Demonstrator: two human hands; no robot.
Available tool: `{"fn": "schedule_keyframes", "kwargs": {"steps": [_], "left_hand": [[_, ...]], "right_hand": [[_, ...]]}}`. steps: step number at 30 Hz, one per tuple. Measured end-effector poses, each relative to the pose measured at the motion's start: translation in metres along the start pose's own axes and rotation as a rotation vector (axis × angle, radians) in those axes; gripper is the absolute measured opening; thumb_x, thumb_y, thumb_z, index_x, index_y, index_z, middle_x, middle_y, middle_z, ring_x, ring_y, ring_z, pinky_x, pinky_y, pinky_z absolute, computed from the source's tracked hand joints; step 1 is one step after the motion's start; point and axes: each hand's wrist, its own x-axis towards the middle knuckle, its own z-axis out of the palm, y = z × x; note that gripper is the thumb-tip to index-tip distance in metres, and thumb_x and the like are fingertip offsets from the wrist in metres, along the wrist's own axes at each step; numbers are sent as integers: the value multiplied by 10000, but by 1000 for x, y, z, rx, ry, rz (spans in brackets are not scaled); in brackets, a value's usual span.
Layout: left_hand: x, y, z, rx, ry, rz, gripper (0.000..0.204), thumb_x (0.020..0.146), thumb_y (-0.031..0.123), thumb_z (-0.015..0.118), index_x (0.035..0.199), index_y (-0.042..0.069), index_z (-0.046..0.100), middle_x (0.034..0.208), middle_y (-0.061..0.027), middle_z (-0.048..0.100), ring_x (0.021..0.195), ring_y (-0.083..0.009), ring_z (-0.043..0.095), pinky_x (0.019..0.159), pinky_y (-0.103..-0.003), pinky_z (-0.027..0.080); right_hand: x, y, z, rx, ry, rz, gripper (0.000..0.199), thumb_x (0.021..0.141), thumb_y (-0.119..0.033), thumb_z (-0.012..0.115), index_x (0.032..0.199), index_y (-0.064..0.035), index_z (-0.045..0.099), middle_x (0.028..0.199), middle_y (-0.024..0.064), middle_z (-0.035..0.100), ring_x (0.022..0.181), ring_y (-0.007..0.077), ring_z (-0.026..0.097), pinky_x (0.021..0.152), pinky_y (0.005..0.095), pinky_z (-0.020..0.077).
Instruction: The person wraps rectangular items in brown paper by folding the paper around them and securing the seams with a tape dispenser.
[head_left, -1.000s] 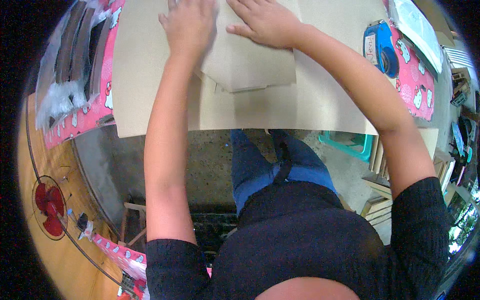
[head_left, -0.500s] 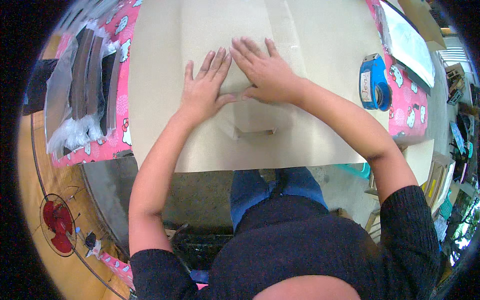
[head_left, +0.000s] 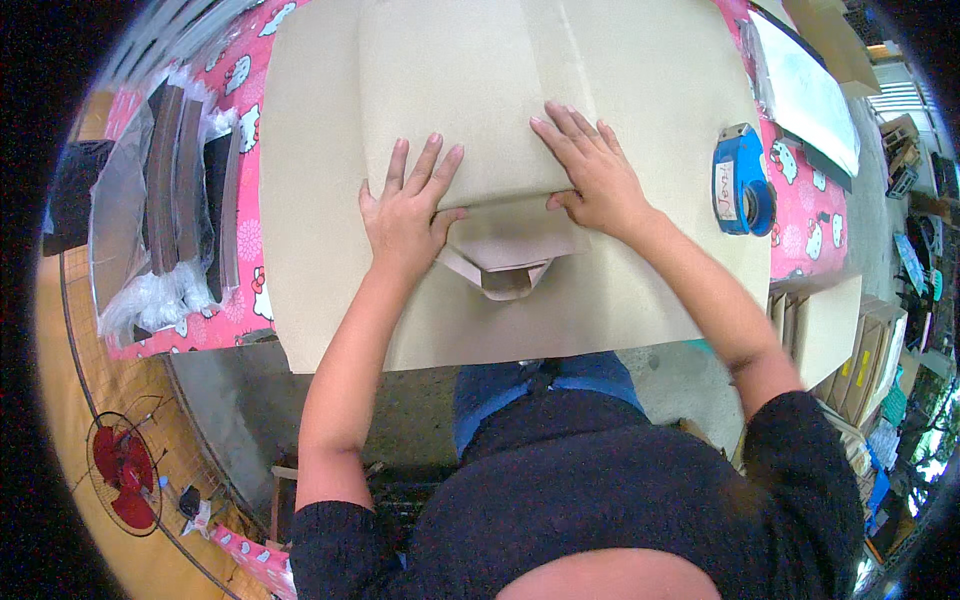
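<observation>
dark navy, almost black knit top, long sleeves pushed up above elbows, both forearms bare. blue denim jeans on legs below torso. left hand (head_left: 405,215) bare, no glove, no ring or watch seen. right hand (head_left: 595,180) bare too, wrist plain. fabric looks soft, slightly fuzzy.

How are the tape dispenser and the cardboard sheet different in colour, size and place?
The tape dispenser is blue; the cardboard sheet is plain tan. The dispenser is small and chunky, while the sheet is wide, flat and covers most of the table. No hand touches the dispenser, which sits to the right, but the left hand and right hand both press flat on the sheet. Both lie over the pink patterned tablecloth.
</observation>
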Motion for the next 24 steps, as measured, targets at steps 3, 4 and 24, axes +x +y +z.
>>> {"fn": "schedule_keyframes", "kwargs": {"steps": [3,4,24], "left_hand": [[-1,-2,4,-24,44,28,760,661,387,699,1340,377,359,1427,82,320,1330,-216,277,869,-552,341],[-1,-3,5,-30,59,40,760,658,384,702,1339,376,363,1423,81,328,1330,-215,278,854,-545,352],[-1,-2,3,-133,143,57,686,672,361,713,1297,327,433,1382,68,393,1295,-235,324,927,-633,269]], "right_hand": [[-11,3,11,153,106,31,866,622,-201,756,1352,-107,300,1431,108,268,1320,295,252,1069,445,250],[-15,6,12,202,149,21,855,621,-207,756,1344,-104,312,1427,112,274,1318,301,253,1068,439,254],[-37,-33,47,-69,520,-72,443,660,-106,624,1091,-83,522,1261,211,427,1203,413,378,1014,503,291]]}}
